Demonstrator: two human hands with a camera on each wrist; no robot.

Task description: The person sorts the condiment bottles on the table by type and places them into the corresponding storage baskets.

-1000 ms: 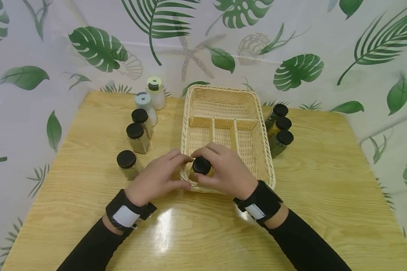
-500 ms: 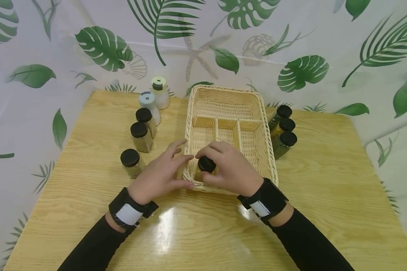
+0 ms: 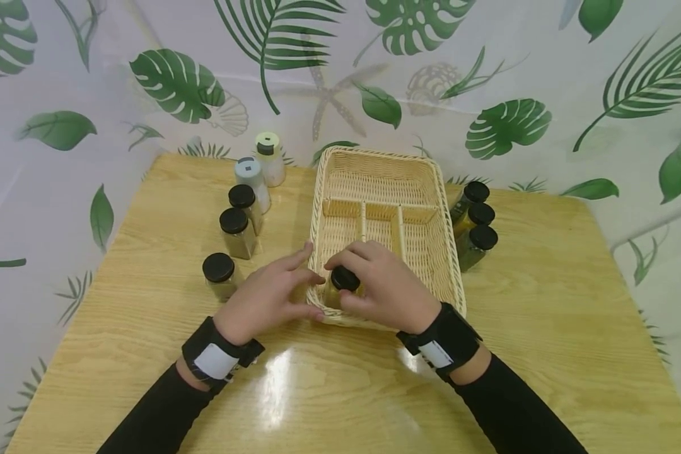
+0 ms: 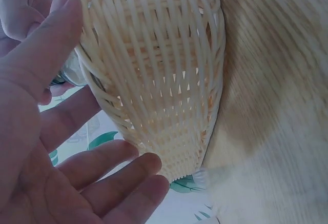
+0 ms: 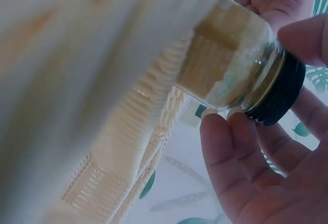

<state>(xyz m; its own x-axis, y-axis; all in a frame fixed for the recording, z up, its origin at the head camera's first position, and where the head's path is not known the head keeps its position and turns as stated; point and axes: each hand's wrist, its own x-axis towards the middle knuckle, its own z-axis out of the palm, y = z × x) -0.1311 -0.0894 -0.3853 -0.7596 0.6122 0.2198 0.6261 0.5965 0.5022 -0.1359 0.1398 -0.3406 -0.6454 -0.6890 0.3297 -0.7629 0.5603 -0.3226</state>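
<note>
In the head view, a black-lidded glass spice jar (image 3: 345,279) is in the near left compartment of a wicker basket (image 3: 444,208). My right hand (image 3: 387,287) holds the jar near its lid. The right wrist view shows my thumb at the black lid (image 5: 279,88), with fingertips against the clear glass, and pale brown powder inside. My left hand (image 3: 269,295) has its fingers spread at the basket's near left corner. In the left wrist view, its thumb and fingers lie along the woven wall (image 4: 159,75) without curling round anything.
Left of the basket stand black-lidded jars (image 3: 218,268), a pale blue-capped bottle (image 3: 250,173) and a yellow-capped bottle (image 3: 269,157). Close to its right side is a row of black-lidded jars (image 3: 482,238). A leaf-print cloth (image 3: 340,82) hangs behind the wooden table (image 3: 318,403).
My left fingers have spread apart beside the jar. My right hand stays at the jar, which remains in the same compartment. The head view has shifted slightly.
</note>
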